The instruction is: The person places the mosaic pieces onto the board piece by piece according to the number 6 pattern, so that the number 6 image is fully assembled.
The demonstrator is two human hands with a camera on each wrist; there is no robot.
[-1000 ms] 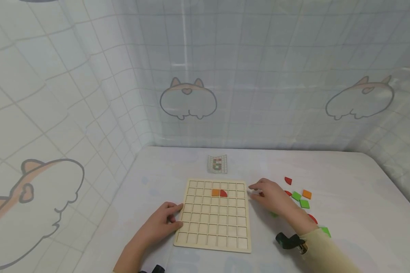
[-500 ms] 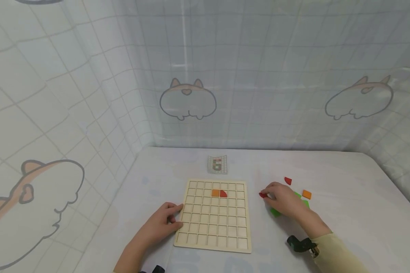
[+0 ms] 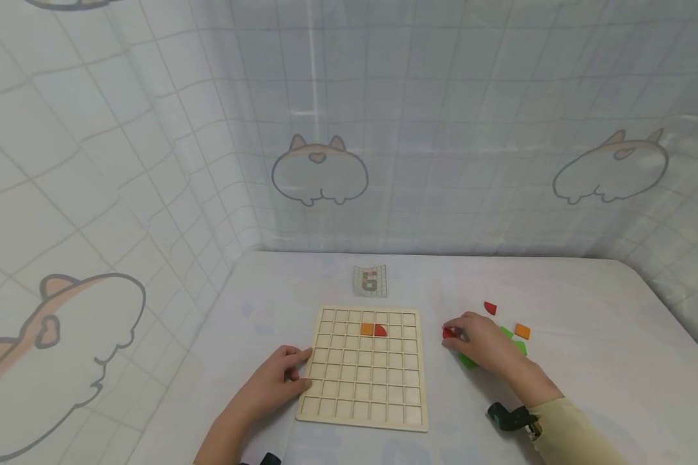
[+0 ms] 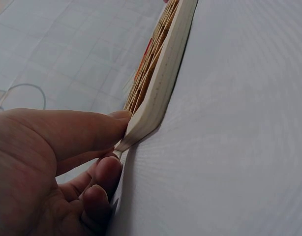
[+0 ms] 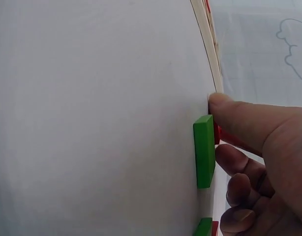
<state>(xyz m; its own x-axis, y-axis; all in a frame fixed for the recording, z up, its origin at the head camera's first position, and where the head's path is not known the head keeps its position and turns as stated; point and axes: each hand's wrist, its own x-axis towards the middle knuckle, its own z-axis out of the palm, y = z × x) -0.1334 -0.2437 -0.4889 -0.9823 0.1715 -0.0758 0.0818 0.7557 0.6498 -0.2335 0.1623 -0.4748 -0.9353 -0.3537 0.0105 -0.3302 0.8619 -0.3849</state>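
Note:
A pale wooden grid board [image 3: 355, 381] lies flat on the white table. One orange square tile [image 3: 366, 329] and one red quarter-circle tile [image 3: 380, 330] sit side by side in its upper cells. My left hand [image 3: 273, 382] touches the board's left edge with thumb and index finger spread along it; the other fingers are tucked below. Off the board's right side, my right hand [image 3: 479, 339] holds a red curved tile [image 3: 448, 333] low at the table between thumb and index finger. Its exact shape is partly covered. A green tile [image 5: 205, 152] stands nearest the thumb in the right wrist view.
Loose tiles lie around and beyond the right hand: a red piece [image 3: 490, 308], an orange square [image 3: 522, 330], and green squares [image 3: 520, 347] partly covered by the hand. A small card with a coloured grid pattern [image 3: 370, 281] lies behind the board. Tile-patterned curtains surround the table.
My right hand has drawn back from the board's right edge to the loose tiles and taken a red tile between its fingertips; the tile has shifted there slightly. My left hand has stayed put.

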